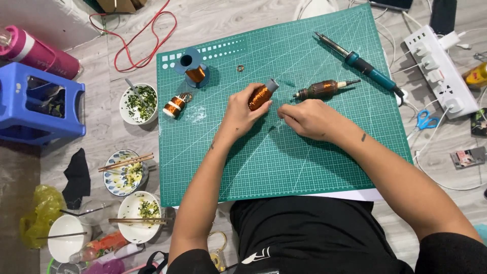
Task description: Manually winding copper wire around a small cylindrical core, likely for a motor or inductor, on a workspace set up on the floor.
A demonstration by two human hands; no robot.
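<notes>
Nearest the camera, the person's black shirt (314, 238) fills the bottom edge, just below the near edge of the green cutting mat (284, 162). Off the mat's near left corner stand a white bowl with chopsticks (138, 217) laid across it and a patterned bowl (122, 173) also topped with chopsticks; farther left sit another white bowl (66, 238) and a yellow plastic bag (40, 208).

Both forearms reach up over the mat. Around the mat's middle, the left hand (242, 112) is curled around a spool of copper wire (259, 96), fingers wrapped on its lower end so that the grey cap points away toward the mat's far right. Just right of the spool, the right hand (307, 117) lies knuckles up with thumb and fingertips pinched together close to the spool; whether a strand of wire is between them is too fine to tell.

Just beyond the right hand, on the mat, rests a copper-wound coil on a rod (322, 89). Farther back, near the mat's far right corner, a soldering iron with a teal handle (355, 60) lies at a slant. At the mat's far left lie a small copper coil (175, 106) and a blue reel of copper wire (193, 68).

Off the mat's left edge sit a white bowl of chopped greens (138, 104) and a blue plastic stool (38, 104); off its right edge, a white power strip (439, 68) and blue scissors (425, 122).
</notes>
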